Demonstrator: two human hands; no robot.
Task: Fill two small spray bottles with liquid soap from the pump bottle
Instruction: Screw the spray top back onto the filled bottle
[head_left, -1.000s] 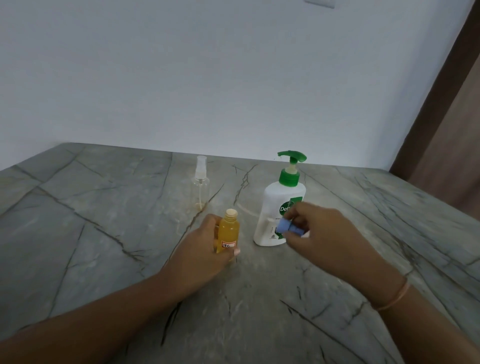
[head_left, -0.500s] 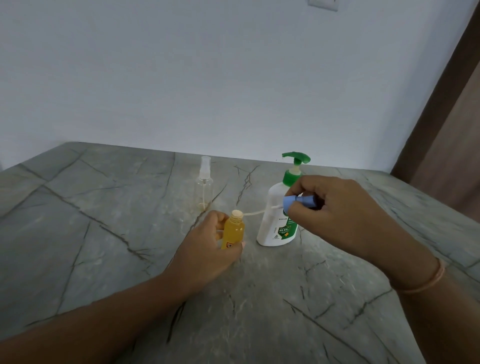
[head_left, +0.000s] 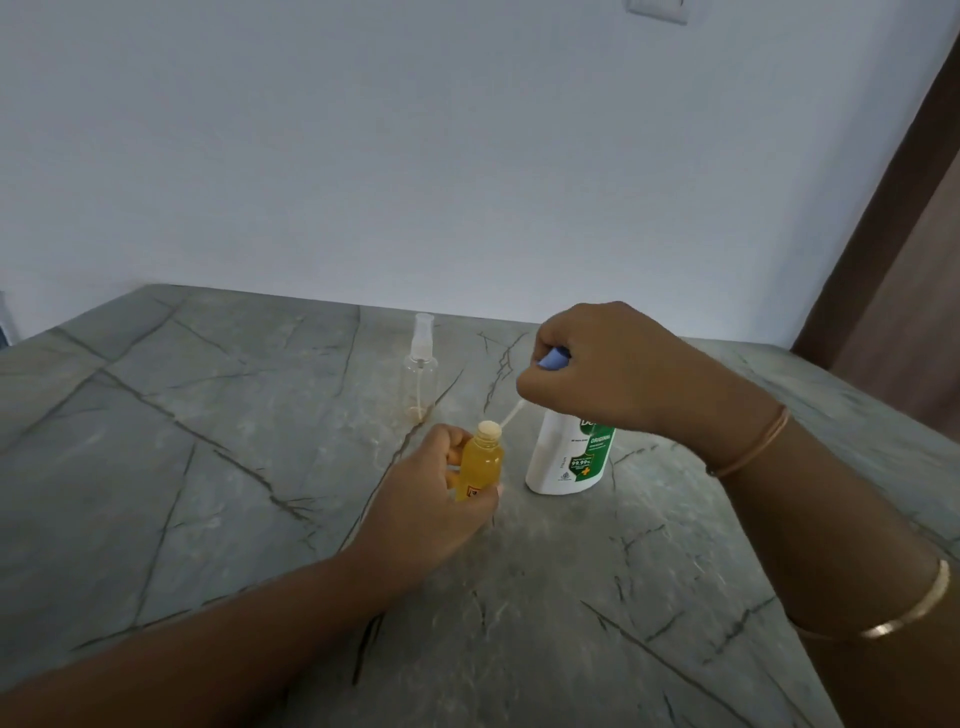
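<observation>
Two grips: left hand (head_left: 431, 501) wraps yellow bottle (head_left: 484, 460); right hand (head_left: 613, 371) pinches blue spray cap (head_left: 553, 359), raised higher, tube (head_left: 511, 414) nearly out.

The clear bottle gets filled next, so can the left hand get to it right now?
Probably, but not yet: the left hand grips the yellow bottle. The clear bottle stands just beyond it, with nothing standing between them.

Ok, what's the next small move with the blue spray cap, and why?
Probably lower the blue spray cap so its dip tube slides into the yellow bottle: the tube's tip is just at the open neck, and the bottle looks full.
</observation>
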